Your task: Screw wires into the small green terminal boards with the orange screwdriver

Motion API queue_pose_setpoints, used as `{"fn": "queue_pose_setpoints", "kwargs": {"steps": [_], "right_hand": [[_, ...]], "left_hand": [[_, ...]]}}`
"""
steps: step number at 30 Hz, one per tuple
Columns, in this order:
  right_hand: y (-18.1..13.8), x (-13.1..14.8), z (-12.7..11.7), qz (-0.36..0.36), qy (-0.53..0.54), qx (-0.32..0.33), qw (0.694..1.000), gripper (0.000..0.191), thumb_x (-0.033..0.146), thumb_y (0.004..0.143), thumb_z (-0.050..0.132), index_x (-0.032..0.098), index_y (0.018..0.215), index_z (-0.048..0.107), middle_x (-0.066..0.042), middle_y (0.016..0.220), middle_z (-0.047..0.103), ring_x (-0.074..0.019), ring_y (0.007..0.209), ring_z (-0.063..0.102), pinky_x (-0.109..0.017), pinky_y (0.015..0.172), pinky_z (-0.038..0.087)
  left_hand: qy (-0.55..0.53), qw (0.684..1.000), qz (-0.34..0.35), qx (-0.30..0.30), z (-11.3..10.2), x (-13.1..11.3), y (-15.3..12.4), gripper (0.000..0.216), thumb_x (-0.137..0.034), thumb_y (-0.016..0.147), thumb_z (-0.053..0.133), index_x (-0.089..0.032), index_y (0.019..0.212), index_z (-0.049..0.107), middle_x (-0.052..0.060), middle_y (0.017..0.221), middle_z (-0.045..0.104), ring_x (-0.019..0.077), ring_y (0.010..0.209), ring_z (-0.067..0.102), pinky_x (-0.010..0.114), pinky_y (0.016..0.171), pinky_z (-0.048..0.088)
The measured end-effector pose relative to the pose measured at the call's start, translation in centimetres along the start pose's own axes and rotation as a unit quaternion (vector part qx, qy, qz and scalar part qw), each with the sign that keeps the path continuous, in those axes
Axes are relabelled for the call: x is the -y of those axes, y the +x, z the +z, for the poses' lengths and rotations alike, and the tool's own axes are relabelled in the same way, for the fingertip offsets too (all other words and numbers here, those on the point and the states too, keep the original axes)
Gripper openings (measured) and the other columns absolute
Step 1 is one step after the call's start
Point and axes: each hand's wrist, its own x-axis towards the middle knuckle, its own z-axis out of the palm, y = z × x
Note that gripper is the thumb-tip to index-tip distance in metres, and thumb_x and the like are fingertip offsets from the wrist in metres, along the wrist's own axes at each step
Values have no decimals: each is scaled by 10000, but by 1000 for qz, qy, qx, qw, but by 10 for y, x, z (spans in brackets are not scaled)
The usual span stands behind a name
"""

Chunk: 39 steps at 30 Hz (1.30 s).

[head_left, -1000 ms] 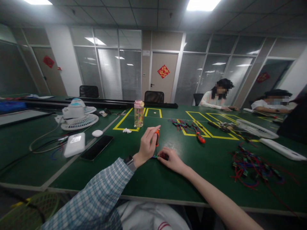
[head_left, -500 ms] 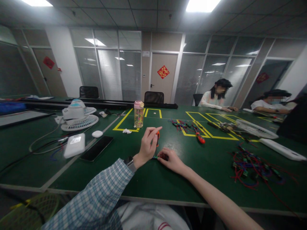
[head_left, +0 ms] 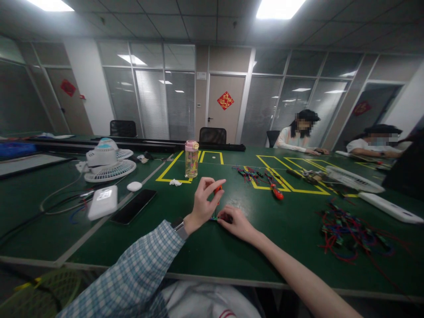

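Observation:
My left hand [head_left: 202,202] is raised over the green table [head_left: 205,247], its fingers pinched round the orange handle of a small screwdriver [head_left: 217,190] that stands upright. The tip points down at a small dark connector with coloured wires [head_left: 221,217]. My right hand [head_left: 236,221] lies on the table with its fingers pressed on that connector, holding it in place. A watch shows at my left wrist, above a checked sleeve.
A black phone [head_left: 134,206], white power bank [head_left: 103,201] and white fan [head_left: 107,162] lie to the left. A pink-capped bottle [head_left: 191,159] stands behind. Another red screwdriver [head_left: 275,191] and wire bundles [head_left: 351,233] lie to the right. Two people sit at the far right.
The fingers of my left hand have shifted round the screwdriver handle, as if turning it, and the hand has dropped slightly. My right hand has stayed on the connector.

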Motion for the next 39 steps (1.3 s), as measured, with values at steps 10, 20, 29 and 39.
{"fn": "queue_pose_setpoints", "kwargs": {"steps": [10,20,29,39], "right_hand": [[0,2,-1,0,-3,4,1000,66,114,783,608,153,820,648,-2,742,553,-123,643,517,-232,604,409],[0,0,0,1,0,7,1000,56,116,788,601,153,814,634,2,733,546,-120,636,508,-226,592,399],[1,-1,1,1,0,4,1000,63,105,781,604,151,808,638,-4,738,562,-122,635,517,-229,591,397],[0,1,0,5,3,1,1000,50,107,776,611,150,778,636,-8,726,568,-124,628,517,-229,585,401]], "left_hand": [[-5,1000,-7,9,1,0,-1,323,-176,924,480,-200,1241,535,56,989,570,145,905,554,276,807,476],[-31,998,-26,38,-1,-1,-2,349,-163,965,359,-195,1280,506,74,1067,573,151,970,557,289,858,466],[7,1000,0,8,0,-1,0,249,-214,920,502,-216,1149,601,44,955,528,144,879,546,266,776,476],[-26,999,-11,18,-1,-2,0,338,-160,946,416,-194,1270,509,68,1041,593,155,965,558,298,861,468]]}}
